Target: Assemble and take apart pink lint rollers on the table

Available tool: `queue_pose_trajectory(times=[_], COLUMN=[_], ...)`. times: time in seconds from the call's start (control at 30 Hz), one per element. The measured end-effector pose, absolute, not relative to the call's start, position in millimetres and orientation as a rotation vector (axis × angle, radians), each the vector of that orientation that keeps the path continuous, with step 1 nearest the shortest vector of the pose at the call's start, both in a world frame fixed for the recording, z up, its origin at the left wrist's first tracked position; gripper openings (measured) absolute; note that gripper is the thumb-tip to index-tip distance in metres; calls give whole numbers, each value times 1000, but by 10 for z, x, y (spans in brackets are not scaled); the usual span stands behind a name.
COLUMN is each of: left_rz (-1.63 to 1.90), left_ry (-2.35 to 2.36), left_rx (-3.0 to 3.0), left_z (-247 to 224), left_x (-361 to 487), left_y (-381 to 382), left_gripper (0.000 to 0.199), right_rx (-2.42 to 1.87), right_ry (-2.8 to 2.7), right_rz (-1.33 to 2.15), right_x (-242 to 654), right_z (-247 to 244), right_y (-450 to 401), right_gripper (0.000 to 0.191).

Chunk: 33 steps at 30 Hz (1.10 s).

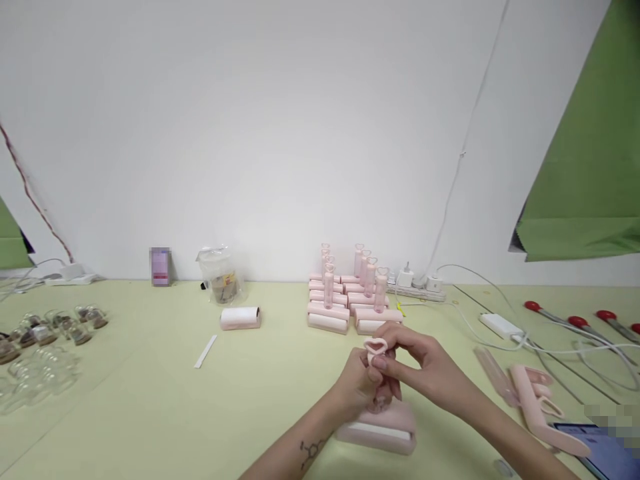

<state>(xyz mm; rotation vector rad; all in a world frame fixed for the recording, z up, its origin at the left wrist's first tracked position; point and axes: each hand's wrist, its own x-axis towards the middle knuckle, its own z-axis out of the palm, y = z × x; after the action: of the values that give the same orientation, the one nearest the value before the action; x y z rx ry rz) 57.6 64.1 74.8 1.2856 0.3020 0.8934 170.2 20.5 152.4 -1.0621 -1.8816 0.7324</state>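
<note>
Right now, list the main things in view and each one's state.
Heart-loop pink cap: held, loop upward
Left hand: grip closed just below the cap
Right hand: thumb and fingers pinching the cap
Nearest pink case: lying beneath the hands
Heart-topped pink tubes: upright, in two groups
White strip: lying flat
White-and-pink roll: on its side
Phone: lying flat
Clear plastic bag: standing, contents inside

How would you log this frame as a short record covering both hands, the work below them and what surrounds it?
Left hand: grips a heart-topped piece
Right hand: on the same piece, thumb against it
Below hands: pink unit
Back: grouped pink units, heart-topped tubes upright among them
Left: clear domes
Right: white adapter, phone
</note>
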Motion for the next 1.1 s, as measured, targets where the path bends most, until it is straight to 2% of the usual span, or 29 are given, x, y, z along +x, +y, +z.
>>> queue_pose_trajectory(times=[0.67, 0.83, 1.1], left_rz=[869, 859, 853], left_ry=[343, 348, 351], left_rx=[1336, 1345, 1310], left_z=[775, 817, 785], left_x=[562, 561, 568], left_y=[620, 575, 607], left_gripper=[76, 74, 73], right_rx=[-1061, -1044, -1047], right_ry=[-1815, -1794, -1762], right_rz=[635, 723, 602], right_x=[1672, 1673, 1658], right_z=[1476, 1460, 1374], right_y=[149, 174, 126], right_gripper=[24, 29, 23])
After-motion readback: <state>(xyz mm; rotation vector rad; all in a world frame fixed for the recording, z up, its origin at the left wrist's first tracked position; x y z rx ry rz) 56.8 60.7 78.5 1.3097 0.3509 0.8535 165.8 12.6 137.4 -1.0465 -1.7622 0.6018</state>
